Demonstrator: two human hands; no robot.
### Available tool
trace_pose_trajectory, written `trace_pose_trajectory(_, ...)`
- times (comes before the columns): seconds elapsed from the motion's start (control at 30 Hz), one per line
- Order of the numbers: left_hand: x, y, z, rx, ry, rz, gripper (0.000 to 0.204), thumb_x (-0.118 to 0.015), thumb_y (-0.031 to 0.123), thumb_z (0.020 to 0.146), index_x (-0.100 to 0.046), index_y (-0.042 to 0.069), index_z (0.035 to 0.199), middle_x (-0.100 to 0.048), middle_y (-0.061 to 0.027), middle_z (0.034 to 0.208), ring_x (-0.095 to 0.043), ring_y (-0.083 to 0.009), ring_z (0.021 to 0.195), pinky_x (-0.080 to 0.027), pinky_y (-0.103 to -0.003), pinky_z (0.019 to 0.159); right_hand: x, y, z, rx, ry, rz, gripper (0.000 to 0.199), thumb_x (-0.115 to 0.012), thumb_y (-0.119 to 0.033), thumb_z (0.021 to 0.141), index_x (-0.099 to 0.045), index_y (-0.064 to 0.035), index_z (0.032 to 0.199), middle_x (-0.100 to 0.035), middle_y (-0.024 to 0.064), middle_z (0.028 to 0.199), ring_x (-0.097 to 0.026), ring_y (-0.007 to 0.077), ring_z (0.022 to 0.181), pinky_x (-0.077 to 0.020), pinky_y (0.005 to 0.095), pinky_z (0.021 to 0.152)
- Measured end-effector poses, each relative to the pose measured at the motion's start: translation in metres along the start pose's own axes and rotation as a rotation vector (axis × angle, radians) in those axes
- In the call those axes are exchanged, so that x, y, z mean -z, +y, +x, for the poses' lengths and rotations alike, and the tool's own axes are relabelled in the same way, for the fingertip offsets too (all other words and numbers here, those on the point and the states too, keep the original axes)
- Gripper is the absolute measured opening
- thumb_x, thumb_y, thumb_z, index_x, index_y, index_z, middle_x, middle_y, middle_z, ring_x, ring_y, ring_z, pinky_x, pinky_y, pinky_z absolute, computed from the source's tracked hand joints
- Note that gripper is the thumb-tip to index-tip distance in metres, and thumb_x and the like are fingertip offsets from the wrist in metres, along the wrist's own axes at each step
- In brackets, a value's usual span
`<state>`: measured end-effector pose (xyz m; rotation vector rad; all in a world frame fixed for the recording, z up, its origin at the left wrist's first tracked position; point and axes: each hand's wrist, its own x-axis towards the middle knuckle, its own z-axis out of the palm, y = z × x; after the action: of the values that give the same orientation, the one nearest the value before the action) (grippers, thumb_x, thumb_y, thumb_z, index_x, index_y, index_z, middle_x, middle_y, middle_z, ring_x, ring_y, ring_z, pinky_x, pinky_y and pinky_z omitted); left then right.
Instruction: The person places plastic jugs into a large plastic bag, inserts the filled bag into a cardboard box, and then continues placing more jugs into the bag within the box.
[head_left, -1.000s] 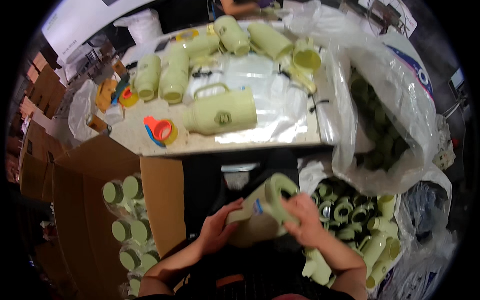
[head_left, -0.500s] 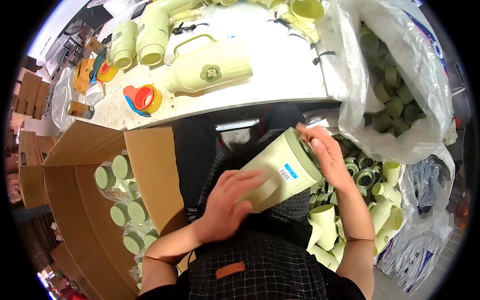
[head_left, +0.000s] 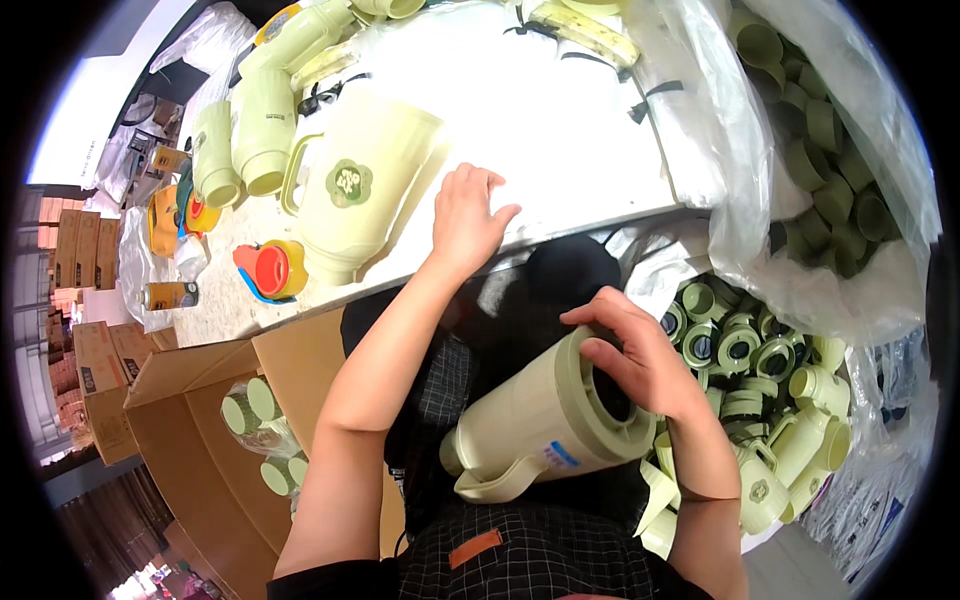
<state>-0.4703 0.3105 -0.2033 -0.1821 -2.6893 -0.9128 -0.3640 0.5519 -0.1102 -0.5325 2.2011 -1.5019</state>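
My right hand [head_left: 635, 358] grips the open rim of a pale green jug [head_left: 540, 425] that lies on its side across my lap, handle down. A small blue and white label sits on its side. My left hand [head_left: 468, 218] is stretched out to the white table [head_left: 560, 130] and rests flat near its front edge, fingers slightly apart. It is just right of a second pale green jug [head_left: 355, 190] lying on the table, with a flower mark on its side. I cannot tell whether the hand touches that jug.
More green jugs [head_left: 240, 140] lie at the table's left, beside an orange and blue lid [head_left: 268, 268]. A clear bag [head_left: 830, 150] of green caps stands at right, above a pile of green lids and jugs [head_left: 760, 380]. An open cardboard box [head_left: 200, 440] holds wrapped parts at left.
My left hand has let go of the jug on my lap and reached up to the table edge. The right hand shifted to the jug's open rim; the view tilted closer to the table.
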Motion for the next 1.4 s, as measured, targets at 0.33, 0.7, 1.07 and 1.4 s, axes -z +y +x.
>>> trace_pose_trajectory(0.33,0.008,-0.012,0.029,0.405,-0.068,-0.766,0.022,-0.058,0.016,0.096,-0.067,-0.002,0.089,-0.068,-0.012,0.09,-0.062,-0.021,0.083,-0.049,-0.035,0.081,-0.017,0.017,0.066,-0.086,0.166,0.332,0.021,-0.07,-0.018,0.093,-0.066,0.0016,0.1,-0.066,0.0036,0.085,-0.057,0.01,0.075,-0.0492,0.0264,0.071)
trace_pose_trajectory(0.7,0.062,0.093,-0.054,0.266,-0.332,-0.904,0.022,-0.051,0.008,0.102,-0.066,-0.005,0.092,-0.071,-0.008,0.092,-0.066,-0.016,0.087,-0.052,-0.029,0.085,-0.032,0.033,0.05,-0.003,0.408,0.474,0.007,-0.062,-0.003,0.094,-0.067,0.0014,0.093,-0.069,0.0061,0.089,-0.064,0.0133,0.084,-0.0524,0.0278,0.078)
trace_pose_trajectory(1.07,0.082,0.055,-0.09,0.556,-0.088,-0.837,0.017,-0.062,-0.001,0.086,-0.057,0.005,0.101,-0.048,0.0049,0.077,-0.045,-0.0054,0.071,-0.04,-0.023,0.063,-0.063,0.095,-0.018,0.01,1.064,0.304,0.007,-0.055,-0.01,0.099,-0.055,-0.0037,0.098,-0.054,0.0037,0.089,-0.054,0.0146,0.081,-0.0462,0.032,0.077)
trace_pose_trajectory(1.4,0.152,0.059,-0.308,-0.023,0.193,0.014,0.054,-0.071,0.004,0.074,-0.052,-0.005,0.123,-0.057,-0.0187,0.099,-0.062,-0.0343,0.077,-0.051,-0.041,0.061,-0.18,0.046,-0.1,-0.189,-0.17,0.459,0.052,-0.07,-0.007,0.09,-0.049,0.0046,0.136,-0.054,0.0183,0.134,-0.051,0.0277,0.126,-0.0419,0.0388,0.106)
